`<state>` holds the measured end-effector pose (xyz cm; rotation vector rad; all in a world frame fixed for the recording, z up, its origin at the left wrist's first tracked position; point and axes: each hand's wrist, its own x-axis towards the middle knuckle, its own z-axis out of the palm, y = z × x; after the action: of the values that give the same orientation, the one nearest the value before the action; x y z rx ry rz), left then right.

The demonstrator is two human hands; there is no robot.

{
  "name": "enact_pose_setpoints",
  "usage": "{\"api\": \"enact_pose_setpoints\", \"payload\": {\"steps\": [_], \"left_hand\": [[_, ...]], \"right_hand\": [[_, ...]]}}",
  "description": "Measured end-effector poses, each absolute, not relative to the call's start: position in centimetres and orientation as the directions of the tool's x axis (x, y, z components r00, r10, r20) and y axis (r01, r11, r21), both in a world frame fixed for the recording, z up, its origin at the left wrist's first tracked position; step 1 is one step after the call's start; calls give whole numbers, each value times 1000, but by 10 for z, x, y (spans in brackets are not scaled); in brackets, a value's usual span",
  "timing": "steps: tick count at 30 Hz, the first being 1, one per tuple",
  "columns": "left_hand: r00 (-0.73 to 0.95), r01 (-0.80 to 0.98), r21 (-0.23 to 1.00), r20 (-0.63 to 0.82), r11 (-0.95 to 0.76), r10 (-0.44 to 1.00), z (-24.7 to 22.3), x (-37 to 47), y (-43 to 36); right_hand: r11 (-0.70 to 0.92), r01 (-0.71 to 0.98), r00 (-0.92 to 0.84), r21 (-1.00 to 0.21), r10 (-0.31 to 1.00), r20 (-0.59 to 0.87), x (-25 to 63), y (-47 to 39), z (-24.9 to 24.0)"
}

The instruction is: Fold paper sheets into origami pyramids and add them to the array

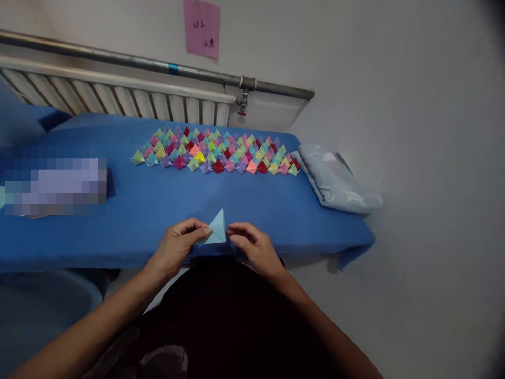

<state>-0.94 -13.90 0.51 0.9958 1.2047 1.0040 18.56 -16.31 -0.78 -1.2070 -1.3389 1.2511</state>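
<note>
A light blue sheet of origami paper (218, 228), folded to a triangular shape with a crease across it, is pinched at its left corner between the thumb and fingers of my left hand (179, 239). Just right of the paper, my right hand (254, 247) has its thumb and forefinger apart, with nothing visible between them; its fingertips are close to the paper's right edge. Farther back, rows of small folded paper pieces (216, 152) in many colours stand packed together on the blue cloth (158, 210).
A folded grey-blue cloth bundle (335, 179) lies at the table's right end. At the left is a blurred-out purple object (67, 181). Behind the table run a white radiator (126, 100) and a metal pipe (118, 57). A pink note (202, 29) hangs on the wall.
</note>
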Motion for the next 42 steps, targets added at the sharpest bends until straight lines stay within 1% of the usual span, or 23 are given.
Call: {"api": "enact_pose_setpoints", "payload": {"steps": [2, 5, 7, 12, 18, 23, 31, 36, 42], "left_hand": [[93, -102, 957, -261, 270, 961, 7, -4, -142], [136, -125, 950, -269, 286, 953, 10, 0, -146], [202, -153, 932, -295, 328, 934, 11, -1, -147], [369, -293, 822, -374, 488, 851, 12, -8, -144], [510, -322, 714, -423, 622, 749, 9, -11, -143], [556, -338, 690, -402, 640, 727, 5, -12, -143], [581, -358, 671, -385, 650, 717, 2, -11, -144], [574, -354, 683, -381, 639, 725, 2, -10, -145], [569, -334, 698, -386, 633, 726, 0, -10, -146]], "right_hand": [[-52, 7, -153, -999, 987, -53, 179, -162, -4], [-91, -18, -133, -996, 987, -88, 174, -161, -2], [-134, -35, -123, -990, 984, -128, 174, -161, -2], [-244, -175, -178, -954, 961, -213, 179, -162, -7], [-302, -265, -293, -916, 930, -222, 179, -163, -15], [-352, -320, -338, -880, 910, -241, 178, -163, -17], [-387, -349, -369, -854, 894, -254, 177, -162, -19], [-416, -386, -399, -824, 880, -258, 176, -161, -23], [-435, -393, -390, -810, 877, -281, 176, -161, -25]]}}
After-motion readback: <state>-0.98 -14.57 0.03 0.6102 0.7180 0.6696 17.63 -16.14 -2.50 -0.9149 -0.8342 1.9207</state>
